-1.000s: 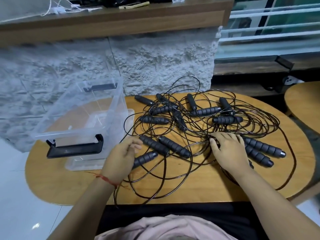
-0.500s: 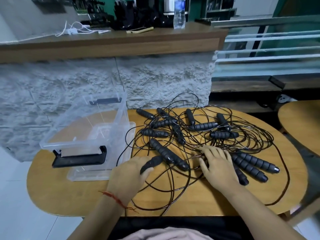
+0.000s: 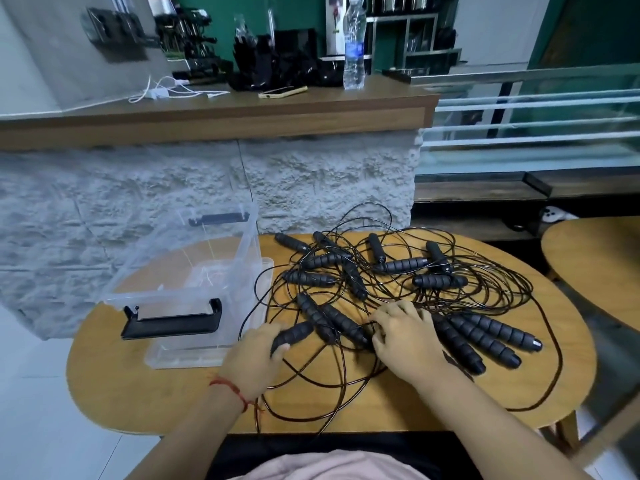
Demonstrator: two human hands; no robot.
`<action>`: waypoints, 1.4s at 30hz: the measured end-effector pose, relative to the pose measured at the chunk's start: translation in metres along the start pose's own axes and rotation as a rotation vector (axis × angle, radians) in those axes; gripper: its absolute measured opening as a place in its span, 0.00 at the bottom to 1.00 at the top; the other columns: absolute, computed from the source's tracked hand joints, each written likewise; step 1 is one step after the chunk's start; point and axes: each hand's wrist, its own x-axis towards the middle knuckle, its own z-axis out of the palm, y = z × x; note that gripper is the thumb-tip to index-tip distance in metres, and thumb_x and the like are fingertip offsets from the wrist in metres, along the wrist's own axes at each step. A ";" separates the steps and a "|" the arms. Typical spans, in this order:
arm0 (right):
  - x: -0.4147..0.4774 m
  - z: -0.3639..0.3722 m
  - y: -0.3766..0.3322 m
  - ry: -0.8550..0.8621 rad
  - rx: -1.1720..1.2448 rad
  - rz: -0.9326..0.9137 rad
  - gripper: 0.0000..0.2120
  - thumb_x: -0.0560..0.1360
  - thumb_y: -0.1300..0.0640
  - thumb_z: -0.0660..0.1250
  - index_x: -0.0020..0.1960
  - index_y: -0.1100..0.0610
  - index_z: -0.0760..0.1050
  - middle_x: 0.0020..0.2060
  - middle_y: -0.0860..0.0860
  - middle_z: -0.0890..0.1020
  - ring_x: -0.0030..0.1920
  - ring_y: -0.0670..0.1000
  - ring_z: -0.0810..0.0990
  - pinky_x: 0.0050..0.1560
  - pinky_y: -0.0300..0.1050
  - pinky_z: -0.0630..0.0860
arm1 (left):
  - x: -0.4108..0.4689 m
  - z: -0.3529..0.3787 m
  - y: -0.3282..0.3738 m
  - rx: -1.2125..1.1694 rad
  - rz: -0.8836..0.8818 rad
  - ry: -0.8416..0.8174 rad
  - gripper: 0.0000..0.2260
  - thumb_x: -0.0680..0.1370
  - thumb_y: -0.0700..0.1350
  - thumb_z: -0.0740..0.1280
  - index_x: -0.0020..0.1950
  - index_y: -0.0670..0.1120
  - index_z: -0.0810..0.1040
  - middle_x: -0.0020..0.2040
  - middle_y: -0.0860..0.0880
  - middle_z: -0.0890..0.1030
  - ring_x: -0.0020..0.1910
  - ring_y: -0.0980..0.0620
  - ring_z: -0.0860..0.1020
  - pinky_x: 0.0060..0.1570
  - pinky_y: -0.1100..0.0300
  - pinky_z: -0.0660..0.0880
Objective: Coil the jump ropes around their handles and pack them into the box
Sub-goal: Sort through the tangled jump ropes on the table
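Several black jump ropes [image 3: 398,285] lie tangled on the oval wooden table [image 3: 145,386], their ribbed foam handles scattered among thin dark cords. My left hand [image 3: 256,358] grips one handle [image 3: 294,336] at the pile's near left edge. My right hand [image 3: 405,336] rests on the cords in the middle, fingers curled into the wires beside a pair of handles [image 3: 332,318]. Three more handles [image 3: 481,337] lie just right of that hand. A clear plastic box [image 3: 187,282] with black clip handles stands open at the table's left.
The box's lid [image 3: 207,355] lies under the box. A rough stone counter wall [image 3: 138,188] rises right behind the table, with a bottle [image 3: 354,46] and cables on top. A second round table [image 3: 595,268] stands at the right.
The camera has tilted upward, showing more of the counter. My left hand closed round a handle at the pile's left. My right hand shifted a little left across the cords.
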 end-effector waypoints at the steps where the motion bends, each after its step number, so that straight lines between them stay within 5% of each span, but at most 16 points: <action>1: -0.001 0.000 -0.003 0.012 0.014 -0.018 0.16 0.81 0.46 0.61 0.66 0.43 0.79 0.66 0.43 0.78 0.70 0.51 0.70 0.68 0.57 0.70 | 0.001 0.003 -0.002 0.027 0.001 -0.016 0.13 0.84 0.51 0.66 0.68 0.62 0.72 0.53 0.56 0.78 0.49 0.57 0.78 0.51 0.54 0.80; 5: -0.008 0.001 -0.018 0.070 0.079 -0.117 0.12 0.82 0.45 0.62 0.61 0.44 0.80 0.57 0.43 0.78 0.62 0.50 0.73 0.61 0.50 0.71 | -0.002 0.010 0.002 0.123 0.022 0.020 0.11 0.82 0.49 0.66 0.64 0.57 0.72 0.53 0.56 0.78 0.50 0.53 0.78 0.51 0.52 0.80; 9: -0.005 0.008 -0.025 0.057 0.157 -0.113 0.12 0.83 0.47 0.62 0.64 0.43 0.79 0.58 0.42 0.76 0.62 0.49 0.71 0.62 0.48 0.70 | -0.002 0.010 0.011 0.161 0.043 -0.016 0.09 0.81 0.52 0.67 0.59 0.56 0.71 0.52 0.55 0.74 0.51 0.53 0.76 0.54 0.54 0.79; 14: 0.017 0.008 -0.021 0.056 0.205 -0.108 0.15 0.86 0.52 0.59 0.66 0.44 0.80 0.63 0.42 0.79 0.66 0.49 0.73 0.67 0.50 0.70 | 0.017 0.011 0.031 0.088 0.248 0.016 0.25 0.83 0.47 0.66 0.79 0.58 0.66 0.75 0.57 0.70 0.74 0.55 0.69 0.73 0.53 0.72; 18: 0.036 0.006 -0.032 -0.069 0.245 -0.122 0.14 0.85 0.57 0.62 0.63 0.47 0.83 0.60 0.47 0.84 0.61 0.52 0.80 0.66 0.51 0.75 | 0.044 0.022 0.051 0.330 0.394 -0.061 0.29 0.84 0.45 0.64 0.84 0.58 0.59 0.83 0.56 0.61 0.82 0.51 0.58 0.80 0.47 0.62; 23: 0.054 0.008 -0.039 -0.252 0.341 -0.040 0.06 0.80 0.49 0.71 0.56 0.44 0.85 0.50 0.45 0.85 0.51 0.50 0.83 0.55 0.52 0.83 | 0.049 0.039 0.038 0.353 0.296 -0.056 0.14 0.84 0.49 0.65 0.70 0.55 0.72 0.70 0.53 0.72 0.69 0.49 0.71 0.68 0.51 0.73; 28: 0.068 0.001 -0.067 -0.386 0.244 -0.040 0.18 0.81 0.37 0.64 0.49 0.49 0.85 0.42 0.47 0.83 0.44 0.51 0.80 0.40 0.45 0.74 | 0.033 0.055 0.010 0.144 0.217 -0.018 0.06 0.83 0.50 0.66 0.60 0.54 0.76 0.63 0.56 0.70 0.58 0.53 0.76 0.53 0.59 0.78; 33: 0.075 0.004 -0.088 -0.510 0.170 -0.095 0.20 0.79 0.37 0.62 0.49 0.52 0.82 0.46 0.50 0.82 0.48 0.55 0.80 0.44 0.49 0.77 | 0.021 0.059 0.003 0.165 0.215 0.062 0.09 0.83 0.54 0.63 0.61 0.55 0.77 0.61 0.56 0.72 0.61 0.51 0.73 0.75 0.50 0.66; 36: 0.069 0.006 -0.088 -0.519 0.153 -0.087 0.17 0.81 0.39 0.63 0.49 0.52 0.78 0.48 0.51 0.79 0.49 0.56 0.77 0.45 0.49 0.72 | 0.016 0.061 0.004 0.176 0.201 0.050 0.11 0.83 0.53 0.60 0.63 0.56 0.76 0.62 0.56 0.72 0.64 0.52 0.72 0.80 0.47 0.60; 42: 0.059 -0.006 -0.067 -0.503 0.469 0.106 0.12 0.83 0.46 0.66 0.55 0.53 0.80 0.46 0.53 0.87 0.45 0.56 0.87 0.48 0.53 0.85 | 0.025 0.055 0.002 0.180 0.158 0.045 0.11 0.83 0.56 0.58 0.62 0.55 0.74 0.62 0.55 0.74 0.62 0.53 0.74 0.67 0.54 0.74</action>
